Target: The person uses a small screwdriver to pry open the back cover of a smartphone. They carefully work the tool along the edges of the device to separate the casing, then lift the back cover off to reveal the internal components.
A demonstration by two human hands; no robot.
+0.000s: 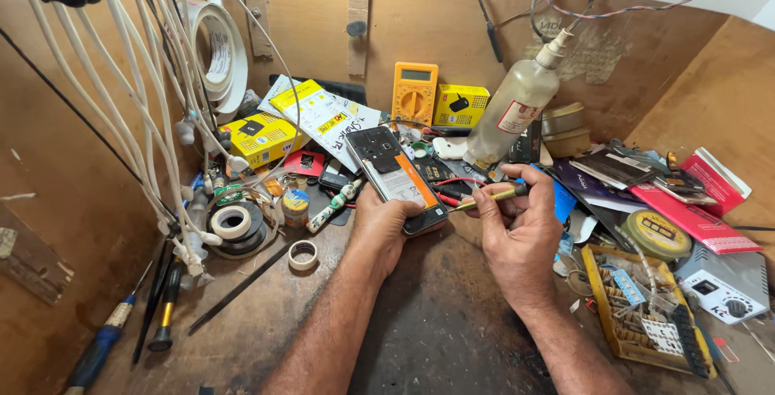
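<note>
Head view: the left hand (378,225) grips a phone (395,177) by its lower end, fingers wrapped round the edge, holding it tilted above the bench (436,322) with its back cover off and the inner parts bare. The right hand (517,229) pinches a thin yellow-green screwdriver (484,198) between thumb and fingers, the tip pointing at the phone's lower right edge, touching it or just short of it; which one cannot be told.

The risks, as a judgement: the phone is held in the air by one end only, so a hard push from the tool could twist it out of the grip and drop it among the clutter. A tip that slips could scratch the exposed board or the orange-edged part. A loosened screw could fall and vanish among the tape rolls (234,221), wires (137,80) and boxes. The bottle (513,108) stands leaning just behind the hands, and a raised elbow or wrist could knock it over onto the multimeter (414,92) or the phone.
</note>
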